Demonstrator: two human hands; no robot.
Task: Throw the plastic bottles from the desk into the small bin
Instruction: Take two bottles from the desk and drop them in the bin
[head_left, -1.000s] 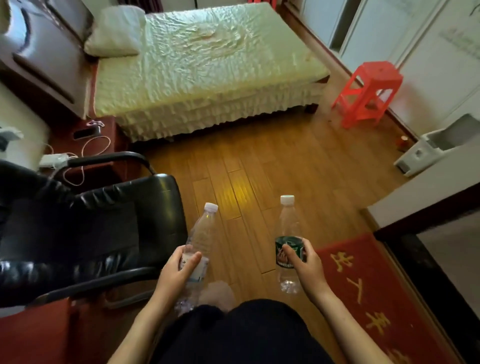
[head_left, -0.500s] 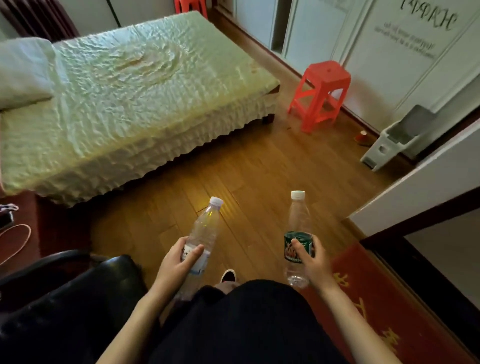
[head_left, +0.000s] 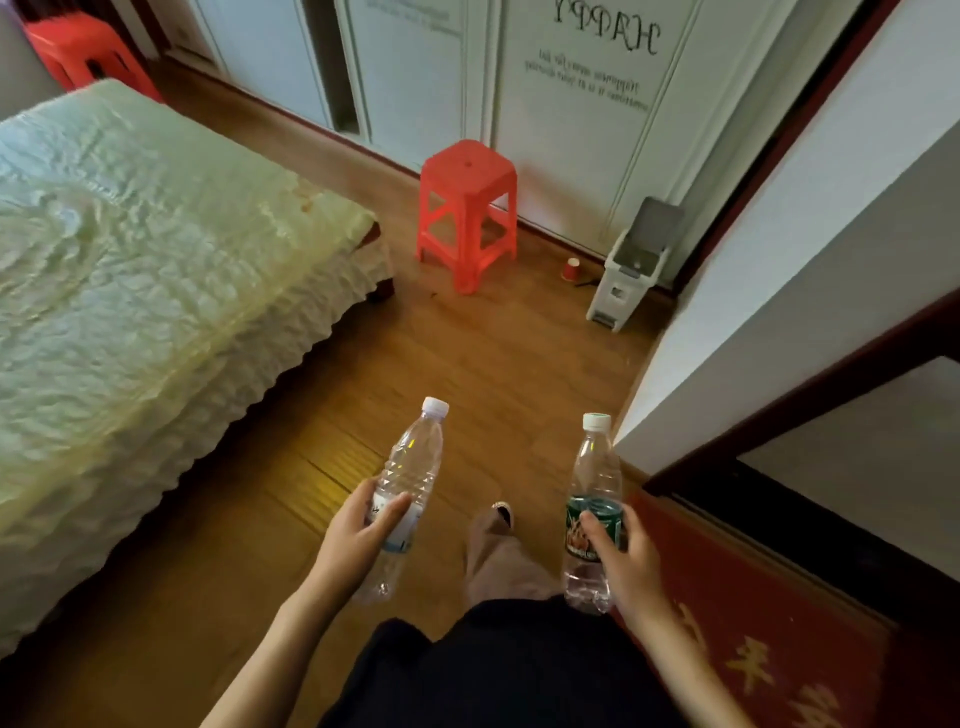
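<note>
My left hand (head_left: 358, 540) grips a clear plastic bottle with a white label (head_left: 410, 467), white cap tilted up and to the right. In my right hand (head_left: 621, 566) is a second clear bottle with a green label (head_left: 595, 478), held upright. The small white bin (head_left: 626, 273) stands on the floor ahead at the right, against the white wardrobe, with its grey lid raised. Both bottles are held low in front of my body, well short of the bin.
A red plastic stool (head_left: 467, 208) stands left of the bin, with a small red cup (head_left: 571, 269) on the floor between them. The bed (head_left: 156, 249) fills the left. A white wall corner (head_left: 779, 291) and red mat (head_left: 769, 623) lie right. Wooden floor leads ahead.
The view has swung right and moved forward: the black chair has left the frame, and the stool and bin are now nearer and more central. Both hands still hold their bottles.
</note>
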